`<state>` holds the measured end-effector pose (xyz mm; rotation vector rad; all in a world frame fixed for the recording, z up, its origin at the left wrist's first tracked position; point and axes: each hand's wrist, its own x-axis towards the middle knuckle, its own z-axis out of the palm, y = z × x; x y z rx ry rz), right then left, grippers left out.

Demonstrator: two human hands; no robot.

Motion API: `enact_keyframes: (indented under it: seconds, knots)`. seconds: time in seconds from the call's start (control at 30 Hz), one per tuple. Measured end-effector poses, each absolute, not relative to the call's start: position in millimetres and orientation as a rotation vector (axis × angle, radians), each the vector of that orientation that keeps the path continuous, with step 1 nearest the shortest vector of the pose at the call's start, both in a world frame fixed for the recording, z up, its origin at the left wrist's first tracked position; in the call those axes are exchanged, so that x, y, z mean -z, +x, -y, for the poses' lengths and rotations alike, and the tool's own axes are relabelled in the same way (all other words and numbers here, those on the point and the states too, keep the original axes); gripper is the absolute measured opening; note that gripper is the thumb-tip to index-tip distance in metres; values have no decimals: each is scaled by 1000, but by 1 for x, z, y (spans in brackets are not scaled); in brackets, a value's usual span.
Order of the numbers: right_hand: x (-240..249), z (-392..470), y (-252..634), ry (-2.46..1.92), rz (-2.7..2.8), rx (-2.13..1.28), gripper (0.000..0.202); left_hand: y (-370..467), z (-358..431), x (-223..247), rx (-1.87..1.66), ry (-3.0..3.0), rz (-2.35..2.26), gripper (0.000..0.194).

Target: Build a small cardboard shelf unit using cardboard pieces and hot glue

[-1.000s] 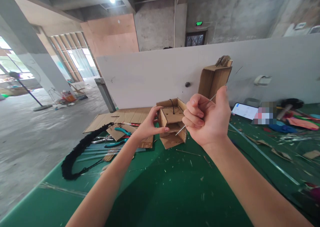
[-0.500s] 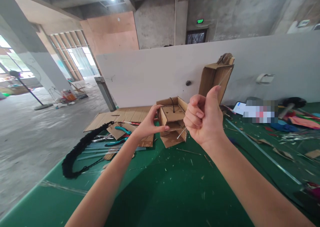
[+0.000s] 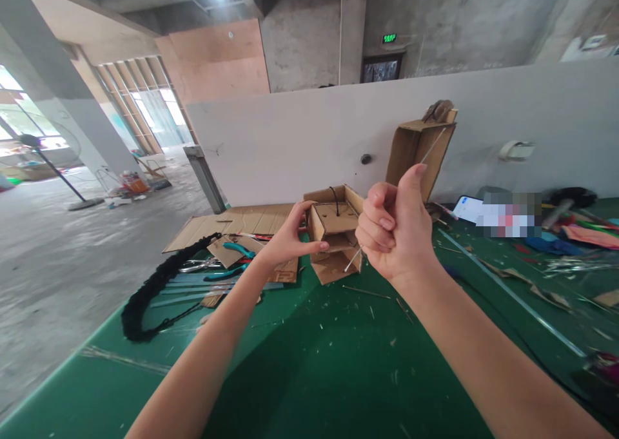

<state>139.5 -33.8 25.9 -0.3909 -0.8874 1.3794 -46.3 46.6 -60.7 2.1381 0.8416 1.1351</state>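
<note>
My left hand [image 3: 289,238] grips the left side of a small cardboard structure [image 3: 334,268], thumb in front and fingers behind. The structure has stacked open levels and a black cord loop [image 3: 337,202] standing up from its top. Close to its right side, my right hand [image 3: 399,226] is closed with the thumb pointing up. A thin pale rod [image 3: 354,260] runs slantwise through that fist; one end shows below the fingers, the other above the thumb. Whether the right hand touches the structure I cannot tell. Behind it stands a taller cardboard piece [image 3: 405,146].
Left on the green table [image 3: 309,374] lie teal-handled pliers [image 3: 227,274], clear strips [image 3: 186,291], a black fuzzy band [image 3: 138,303] and flat cardboard [image 3: 193,233]. At right are a phone [image 3: 467,208], a long clear strip [image 3: 512,294] and scraps. A white partition [image 3: 290,142] rises behind.
The view has shifted very slightly. Both hands keep their hold, and the cardboard structure and the rod stay nearly where they were.
</note>
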Motion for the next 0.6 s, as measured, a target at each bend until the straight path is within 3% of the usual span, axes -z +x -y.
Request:
enact_keyframes:
  seconds: [0.6]
  knots:
    - [-24, 32, 140, -356, 948, -1415, 58, -45, -44, 58, -1133, 2129, -833, 79]
